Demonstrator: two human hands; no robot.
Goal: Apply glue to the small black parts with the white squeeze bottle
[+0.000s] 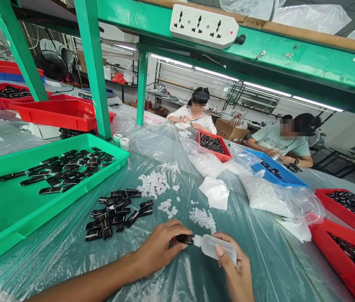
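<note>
Between thumb and fingers, my left hand (162, 243) pinches a small glossy black plastic part (184, 238). My right hand (236, 264) is wrapped round a translucent squeeze bottle (217, 248), tipped nearly level, its white nozzle end meeting the black part. Whether any liquid comes out is too small to see. Just beyond my hands lie a heap of tiny white pieces (202, 219) and a few larger white pieces (168, 207). A pile of black parts (114, 212) rests on the plastic-covered table to the left, beside another heap of white pieces (154, 184).
A green tray (4, 237) with black parts stands at left, with red trays (61, 113) behind it. White tissue (215, 193) and bags of white pieces (268, 197) lie ahead. Red bins (338, 247) line the right. Two people (196, 111) sit across the table. A green frame (94, 71) crosses above.
</note>
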